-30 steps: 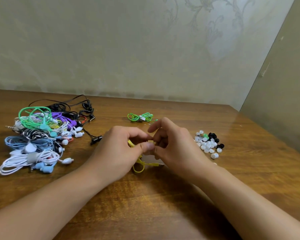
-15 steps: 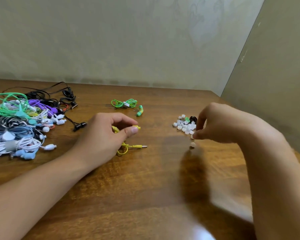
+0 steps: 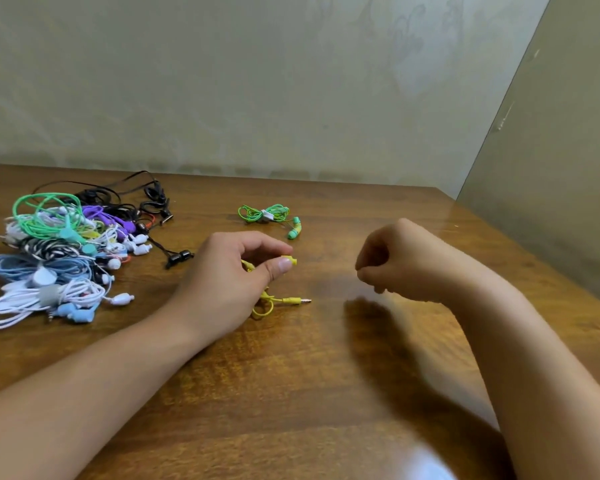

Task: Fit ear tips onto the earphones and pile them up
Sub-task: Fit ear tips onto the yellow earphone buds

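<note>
A big brown wooden table point(image 3: 291, 393) fills the lower half of the picture. Behind it stands a pale wall point(image 3: 222, 81) with a faint flower pattern.

Two bare arms reach in from the bottom. The left hand point(image 3: 229, 282) sits in the middle of the picture, just above the table. Its thumb and first finger pinch a small yellow earbud point(image 3: 289, 260), and the bud's tip pokes out to the right. The other fingers curl under. The yellow cord point(image 3: 267, 304) hangs below the hand and lies on the table, with its metal plug pointing right.

The right hand point(image 3: 406, 261) is right of the middle, held up off the table and well apart from the left hand. Its fingers are curled in tight and the fingertips press together. It is blurry, so it is not clear if a tiny ear tip sits between them.

At the left side of the picture lies a big pile of earphones point(image 3: 66, 251). The cords are white, blue, green, purple, black, and black-and-white striped.

Above the left hand, nearer the wall, a green earphone point(image 3: 269, 216) lies alone on the table. Its cord is wound in a small bundle and its buds lie just to the right.
</note>
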